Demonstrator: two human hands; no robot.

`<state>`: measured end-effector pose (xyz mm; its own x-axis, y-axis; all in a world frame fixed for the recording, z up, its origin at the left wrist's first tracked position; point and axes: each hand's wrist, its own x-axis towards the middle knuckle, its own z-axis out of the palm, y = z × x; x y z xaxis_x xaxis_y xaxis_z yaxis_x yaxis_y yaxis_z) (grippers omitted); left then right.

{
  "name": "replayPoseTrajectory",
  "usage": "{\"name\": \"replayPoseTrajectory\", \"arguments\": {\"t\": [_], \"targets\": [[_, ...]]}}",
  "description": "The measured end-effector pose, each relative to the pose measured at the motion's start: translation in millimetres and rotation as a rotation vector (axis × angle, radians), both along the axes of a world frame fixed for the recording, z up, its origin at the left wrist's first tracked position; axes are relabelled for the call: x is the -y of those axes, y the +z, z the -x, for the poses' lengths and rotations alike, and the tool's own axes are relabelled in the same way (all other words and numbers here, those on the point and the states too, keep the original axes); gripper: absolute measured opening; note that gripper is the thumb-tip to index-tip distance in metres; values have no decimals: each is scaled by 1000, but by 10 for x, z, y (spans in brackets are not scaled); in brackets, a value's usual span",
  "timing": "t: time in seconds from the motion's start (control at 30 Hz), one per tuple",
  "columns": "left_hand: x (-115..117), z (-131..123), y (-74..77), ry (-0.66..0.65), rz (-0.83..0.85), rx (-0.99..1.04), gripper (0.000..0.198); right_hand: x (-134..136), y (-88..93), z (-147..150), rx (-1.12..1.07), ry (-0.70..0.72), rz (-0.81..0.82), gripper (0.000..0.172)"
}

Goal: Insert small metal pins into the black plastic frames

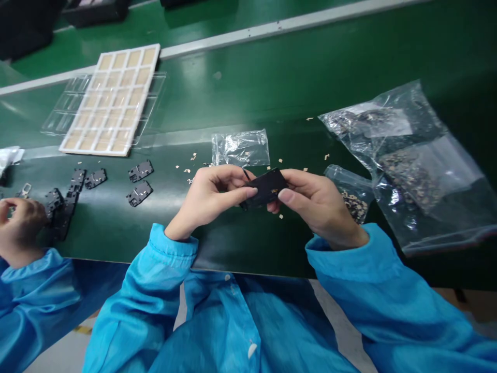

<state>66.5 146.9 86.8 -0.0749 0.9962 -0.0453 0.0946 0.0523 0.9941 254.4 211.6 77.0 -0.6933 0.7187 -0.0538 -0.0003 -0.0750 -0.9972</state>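
Note:
Between both hands, above the green bench, a flat black plastic part is held tilted, with a small gold-coloured detail near its right end. My left hand pinches its left end, thumb on top, and a thin dark stick-like piece shows by those fingers. At the right end, my right hand grips the edge between thumb and fingers. Just behind lies a small clear plastic bag. Tiny metal pieces are scattered around the hands. What lies under the black part is hidden.
Several black moulded parts lie to the left, beside a co-worker's hand. A white gridded tray rests on clear plastic further back. On the right are a small bag of metal pieces and a large clear bag.

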Motion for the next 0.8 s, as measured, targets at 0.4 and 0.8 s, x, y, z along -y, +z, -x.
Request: {"name": "replayPoseTrajectory", "arguments": {"t": [0.4, 0.8], "targets": [[7, 26, 35, -6, 33, 27, 15, 10, -5, 3, 21, 37, 30, 50], [101, 11, 11, -41, -664, -493, 12, 21, -58, -14, -101, -7, 30, 48]]}}
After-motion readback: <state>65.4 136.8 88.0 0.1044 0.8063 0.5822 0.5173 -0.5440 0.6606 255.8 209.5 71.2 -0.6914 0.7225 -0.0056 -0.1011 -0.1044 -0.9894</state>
